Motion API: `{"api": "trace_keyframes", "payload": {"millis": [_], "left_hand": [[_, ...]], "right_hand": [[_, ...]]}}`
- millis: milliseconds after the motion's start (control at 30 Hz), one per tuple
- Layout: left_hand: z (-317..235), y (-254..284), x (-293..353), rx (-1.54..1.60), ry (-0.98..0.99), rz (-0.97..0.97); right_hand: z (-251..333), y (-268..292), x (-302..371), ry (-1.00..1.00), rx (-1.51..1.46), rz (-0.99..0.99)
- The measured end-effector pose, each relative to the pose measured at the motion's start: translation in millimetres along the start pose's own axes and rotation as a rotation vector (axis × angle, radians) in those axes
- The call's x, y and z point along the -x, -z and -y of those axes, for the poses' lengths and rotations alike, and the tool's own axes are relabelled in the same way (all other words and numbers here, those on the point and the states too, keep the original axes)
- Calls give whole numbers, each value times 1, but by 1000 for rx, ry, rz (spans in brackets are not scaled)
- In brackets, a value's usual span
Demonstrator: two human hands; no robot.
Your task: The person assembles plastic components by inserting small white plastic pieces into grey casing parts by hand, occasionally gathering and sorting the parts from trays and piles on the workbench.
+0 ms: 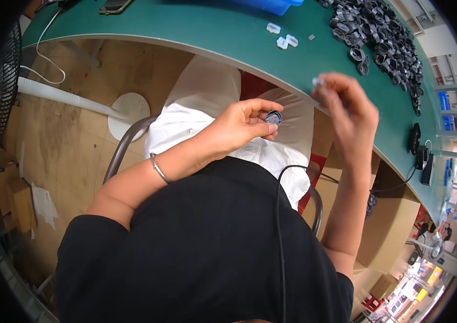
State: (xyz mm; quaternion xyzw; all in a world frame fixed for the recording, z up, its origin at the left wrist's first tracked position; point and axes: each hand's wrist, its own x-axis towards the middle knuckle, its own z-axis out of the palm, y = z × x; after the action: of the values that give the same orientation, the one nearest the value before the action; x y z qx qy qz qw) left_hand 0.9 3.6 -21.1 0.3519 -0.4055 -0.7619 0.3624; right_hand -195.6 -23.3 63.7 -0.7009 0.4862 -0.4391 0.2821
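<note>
A black short-sleeved shirt (201,247) is closest, on this side of the green tabletop (185,24), with a thin black cable (280,242) running down it. Short of the tabletop's near edge, above light trousers (207,86), the left hand (239,125) holds a dark round housing (274,118) between thumb and fingers, its hollow side showing (a reddish patch shows inside). The right hand (351,105) is raised at the tabletop's near edge, thumb and forefinger pinched around a small pale piece (316,82) (too blurred to tell its shape). Under the tabletop's right part stands a cardboard box (390,231); off its left part, on the floor, is a white round stand base (129,116).

On the tabletop, beyond the hands, lie three white plastic pieces (292,40), two of them close together, and a tiny grey square (311,37) just beside them. A big heap of dark ring-shaped housings (387,48) spreads over the tabletop's right side. At its far side sits a blue plastic bin (274,5), and toward its far left lies a phone (114,6).
</note>
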Motion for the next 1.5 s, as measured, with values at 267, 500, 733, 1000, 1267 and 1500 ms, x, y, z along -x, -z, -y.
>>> {"api": "trace_keyframes", "payload": {"millis": [267, 500, 733, 1000, 1267, 1500], "left_hand": [[19, -14, 1, -48, 109, 65], [32, -16, 0, -185, 82, 68], [37, -16, -1, -237, 22, 67], [38, -17, 0, -307, -23, 5], [38, -15, 2, -372, -78, -5], [45, -10, -1, -413, -51, 10]], "right_hand": [[-36, -22, 88, -160, 44, 92], [-55, -28, 103, -443, -182, 23], [-50, -28, 98, -584, -368, 5], [-42, -42, 97, -556, -138, -29], [-52, -38, 94, -585, -69, 27], [-42, -41, 97, -469, 85, 80]]}}
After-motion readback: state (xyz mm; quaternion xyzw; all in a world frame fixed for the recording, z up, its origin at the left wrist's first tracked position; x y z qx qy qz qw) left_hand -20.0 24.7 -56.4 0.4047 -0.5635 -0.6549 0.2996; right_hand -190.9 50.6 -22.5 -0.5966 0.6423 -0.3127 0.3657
